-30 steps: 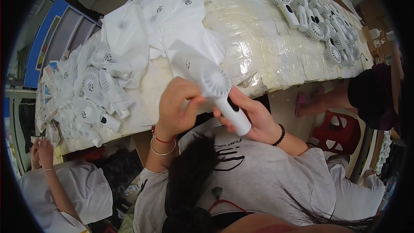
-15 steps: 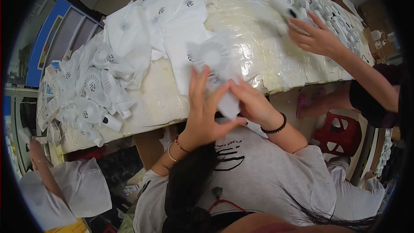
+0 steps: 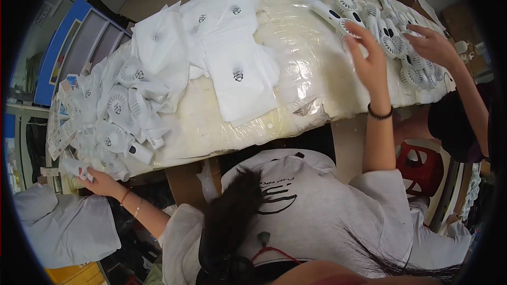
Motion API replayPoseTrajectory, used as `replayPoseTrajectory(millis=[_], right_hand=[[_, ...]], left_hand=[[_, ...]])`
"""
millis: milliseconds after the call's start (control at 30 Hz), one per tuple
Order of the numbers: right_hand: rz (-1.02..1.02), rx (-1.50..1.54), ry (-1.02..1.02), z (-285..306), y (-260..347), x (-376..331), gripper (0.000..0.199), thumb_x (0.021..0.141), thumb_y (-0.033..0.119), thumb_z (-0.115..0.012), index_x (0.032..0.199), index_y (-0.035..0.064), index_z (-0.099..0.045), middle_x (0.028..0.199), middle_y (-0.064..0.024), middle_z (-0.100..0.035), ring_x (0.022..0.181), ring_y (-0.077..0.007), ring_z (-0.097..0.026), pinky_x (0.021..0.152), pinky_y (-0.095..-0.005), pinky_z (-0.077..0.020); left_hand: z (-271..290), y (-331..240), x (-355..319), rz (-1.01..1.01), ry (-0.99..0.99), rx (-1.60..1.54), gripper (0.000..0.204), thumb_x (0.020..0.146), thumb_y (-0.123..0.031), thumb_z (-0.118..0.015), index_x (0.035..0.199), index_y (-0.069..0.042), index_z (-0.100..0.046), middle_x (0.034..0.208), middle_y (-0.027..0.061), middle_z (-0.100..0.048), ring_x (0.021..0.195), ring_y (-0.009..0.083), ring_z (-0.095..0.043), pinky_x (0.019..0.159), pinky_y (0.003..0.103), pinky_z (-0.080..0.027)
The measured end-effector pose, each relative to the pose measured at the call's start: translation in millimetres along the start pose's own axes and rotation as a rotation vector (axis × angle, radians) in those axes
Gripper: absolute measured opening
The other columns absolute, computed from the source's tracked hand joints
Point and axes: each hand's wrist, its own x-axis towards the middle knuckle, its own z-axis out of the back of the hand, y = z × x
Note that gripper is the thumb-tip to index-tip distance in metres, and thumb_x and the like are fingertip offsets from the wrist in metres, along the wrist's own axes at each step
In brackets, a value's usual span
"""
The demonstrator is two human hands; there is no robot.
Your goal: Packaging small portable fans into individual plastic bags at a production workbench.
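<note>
At the table's left edge, my left hand (image 3: 103, 183) has its fingers closed on the end of a bagged handheld fan (image 3: 73, 168). Beside it lies a heap of white handheld fans in frosted bags (image 3: 117, 104). Over on the right, my right hand (image 3: 368, 55) reaches across the table with thumb and fingers apart. Its fingertips are at the round head of a bare white handheld fan (image 3: 328, 13), partly covering it. Several more bare fans (image 3: 393, 46) lie just past that hand. Flat white bags (image 3: 240, 82) are stacked in the middle.
A co-worker's hand (image 3: 434, 46) is over the bare fans at right. Another person's pale sleeve (image 3: 79, 227) shows at lower left. Plastic wrap covers the table (image 3: 301, 66). A blue-edged shelf (image 3: 79, 47) stands far left; a red stool (image 3: 420, 166) is at right.
My hands have parted from the table's middle, where they held a bagged fan. The left swung to the left edge, the right to the bare fans. The co-worker's hand moved right.
</note>
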Motion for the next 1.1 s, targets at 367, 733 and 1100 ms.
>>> replayPoseTrajectory(millis=[367, 733, 1100], right_hand=[[-0.119, -0.711, 0.372, -7.5, -28.0, 74.8, 0.056, 0.079, 0.041, -0.064, 0.123, 0.0067, -0.054, 0.097, -0.0118, -0.066, 0.094, -0.0283, -0.059, 0.082, -0.0349, -0.0474], [-0.327, 0.243, -0.198, -49.7, 24.8, -41.0, 0.052, 0.064, 0.013, -0.083, 0.104, 0.0018, -0.052, 0.087, -0.0066, -0.061, 0.075, -0.0134, -0.056, 0.064, -0.0232, -0.0468], [-0.602, 0.543, 0.197, -22.2, -27.7, -62.6, 0.027, 0.089, 0.016, -0.054, 0.111, 0.0005, -0.055, 0.086, -0.0102, -0.059, 0.065, -0.014, -0.053, 0.057, -0.0225, -0.0431]], left_hand=[[48.0, 44.3, 42.4, -0.27, 0.057, 0.407, 0.037, 0.094, -0.024, -0.048, 0.118, 0.002, -0.056, 0.119, 0.0169, -0.058, 0.108, 0.0298, -0.055, 0.094, 0.034, -0.041], [-67.9, -192.4, -134.1, -0.62, 1.095, -0.639, 0.019, 0.076, 0.002, -0.061, 0.093, -0.004, -0.063, 0.095, 0.0052, -0.06, 0.085, 0.0203, -0.054, 0.076, 0.029, -0.044], [-135.9, -247.3, -196.9, -0.31, 1.393, -0.505, 0.013, 0.075, -0.004, -0.065, 0.088, -0.003, -0.062, 0.086, 0.0032, -0.056, 0.069, 0.014, -0.05, 0.063, 0.023, -0.041]])
